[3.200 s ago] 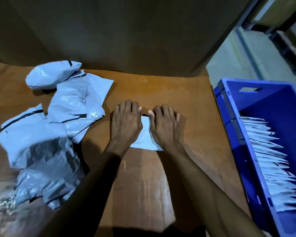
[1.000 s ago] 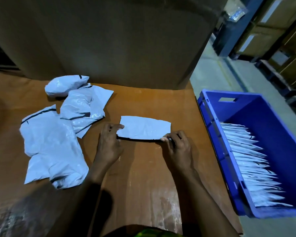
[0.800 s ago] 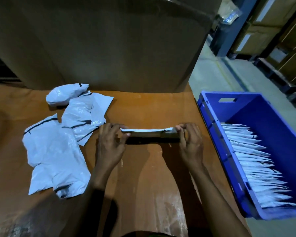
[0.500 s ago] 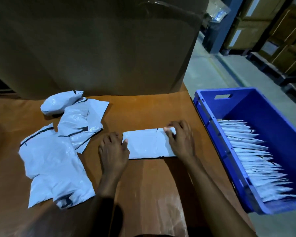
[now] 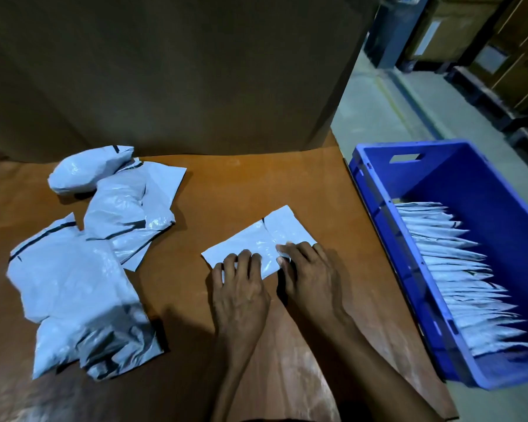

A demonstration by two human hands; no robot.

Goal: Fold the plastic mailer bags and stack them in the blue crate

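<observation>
A white folded mailer bag [image 5: 264,237] lies flat and slightly askew on the brown table [image 5: 241,190]. My left hand [image 5: 240,290] presses its near left part with straight fingers. My right hand [image 5: 310,278] presses the near right part beside it, fingers flat on the plastic. To the right, off the table edge, stands the blue crate [image 5: 467,184], holding a row of several folded white mailers [image 5: 457,275] on edge. A heap of unfolded white mailers [image 5: 83,260] with black strips lies on the left of the table.
A large cardboard wall [image 5: 171,71] rises along the table's far edge. Right of the crate is grey floor [image 5: 375,108], with stacked boxes on shelving [image 5: 500,53] at the far right. The table's right edge runs close to the crate.
Both hands lifted and flipped the bag, folded it over and laid it down. They have since slid together to its near edge, and the bag now lies turned askew.
</observation>
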